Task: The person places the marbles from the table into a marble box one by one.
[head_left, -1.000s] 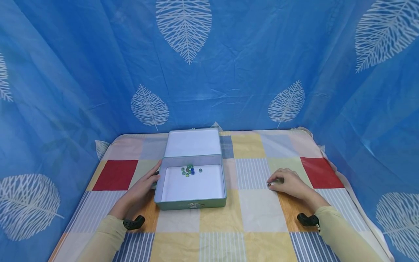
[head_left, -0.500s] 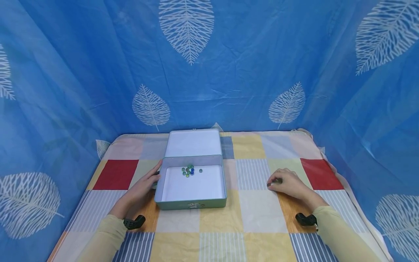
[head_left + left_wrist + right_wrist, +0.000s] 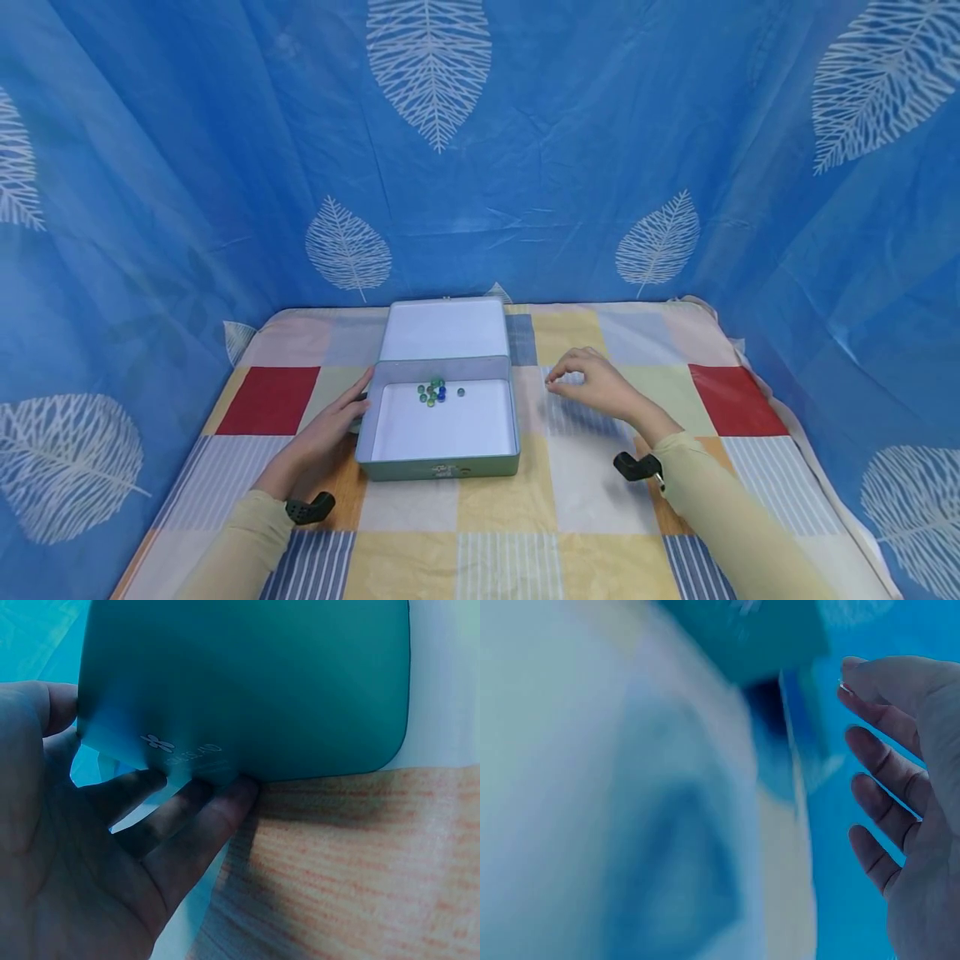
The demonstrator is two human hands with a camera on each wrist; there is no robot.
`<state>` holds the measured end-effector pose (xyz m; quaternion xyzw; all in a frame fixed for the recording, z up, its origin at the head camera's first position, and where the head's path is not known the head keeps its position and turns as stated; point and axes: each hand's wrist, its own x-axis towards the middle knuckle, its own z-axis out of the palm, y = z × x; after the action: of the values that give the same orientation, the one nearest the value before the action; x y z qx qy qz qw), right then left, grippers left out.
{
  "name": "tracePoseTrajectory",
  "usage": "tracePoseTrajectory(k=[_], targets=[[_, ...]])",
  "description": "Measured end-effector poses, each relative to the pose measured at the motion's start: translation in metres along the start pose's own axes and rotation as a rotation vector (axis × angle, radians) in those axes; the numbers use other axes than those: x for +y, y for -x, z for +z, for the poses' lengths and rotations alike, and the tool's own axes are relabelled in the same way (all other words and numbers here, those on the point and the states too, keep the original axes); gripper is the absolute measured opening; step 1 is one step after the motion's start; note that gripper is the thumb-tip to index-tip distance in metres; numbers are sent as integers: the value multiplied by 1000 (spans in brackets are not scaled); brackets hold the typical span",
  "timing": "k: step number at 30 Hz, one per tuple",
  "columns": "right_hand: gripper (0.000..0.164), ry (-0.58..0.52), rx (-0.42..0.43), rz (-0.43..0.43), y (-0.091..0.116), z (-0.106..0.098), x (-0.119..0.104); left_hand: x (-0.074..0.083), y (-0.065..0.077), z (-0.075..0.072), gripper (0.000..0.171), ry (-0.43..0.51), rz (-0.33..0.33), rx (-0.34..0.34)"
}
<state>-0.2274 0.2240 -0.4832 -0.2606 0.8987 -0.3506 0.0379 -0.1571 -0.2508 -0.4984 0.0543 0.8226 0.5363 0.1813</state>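
In the head view a green metal box with a white inside stands on the table, its lid folded back. Several green and blue glass marbles lie near the back of it. My left hand rests against the box's left side; in the left wrist view its fingertips touch the edge of the green wall. My right hand is raised to the right of the box, thumb and index finger pinched together. A small shiny edge of a marble shows between those fingertips, mostly hidden. The other fingers fan out loosely.
A patchwork-patterned cloth covers the table. Blue curtains with white leaf prints hang close behind it and on both sides. The box's front wall carries a small clasp.
My right hand has lifted from the cloth at the right and moved left and back toward the box, taking the pinched marble along. The left hand and the box have stayed in place.
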Motion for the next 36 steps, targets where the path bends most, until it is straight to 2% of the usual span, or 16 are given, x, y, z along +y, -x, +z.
tracePoseTrajectory(k=[4, 8, 12, 17, 21, 24, 27, 28, 31, 32, 34, 36], targets=[[19, -6, -18, -64, -23, 12, -25, 0, -1, 1, 60, 14, -2, -8], [14, 1, -38, -104, -38, 25, -43, 1, -2, 2, 60, 24, -1, -14], [7, 38, -56, -146, -47, 36, -56, 1, -2, 2, 60, 2, 6, -10], [10, 95, -81, -168, -52, 45, -65, 1, -1, 0, 60, -27, 0, 3], [17, 114, -93, -168, -53, 46, -65, 2, -2, -1, 60, -27, -18, 6], [20, 87, -75, -151, -48, 40, -60, 5, -4, -1, 60, -20, -33, 6], [25, 51, -36, -102, -36, 27, -48, 7, -4, -2, 60, 9, -44, -1], [27, 48, -17, -86, -31, 21, -43, 7, -3, -2, 60, 44, -56, -1], [31, 103, 55, -27, -13, 2, -22, 9, 0, -4, 60, 113, -76, 37], [33, 147, 85, -16, -7, -5, -14, 8, 1, -8, 60, 54, -45, 66], [40, 264, 134, 2, 6, -19, 3, 8, 2, -17, 63, -157, 8, 138], [53, 408, 171, 27, 19, -31, 20, 7, 3, -29, 69, -488, 59, 229]])
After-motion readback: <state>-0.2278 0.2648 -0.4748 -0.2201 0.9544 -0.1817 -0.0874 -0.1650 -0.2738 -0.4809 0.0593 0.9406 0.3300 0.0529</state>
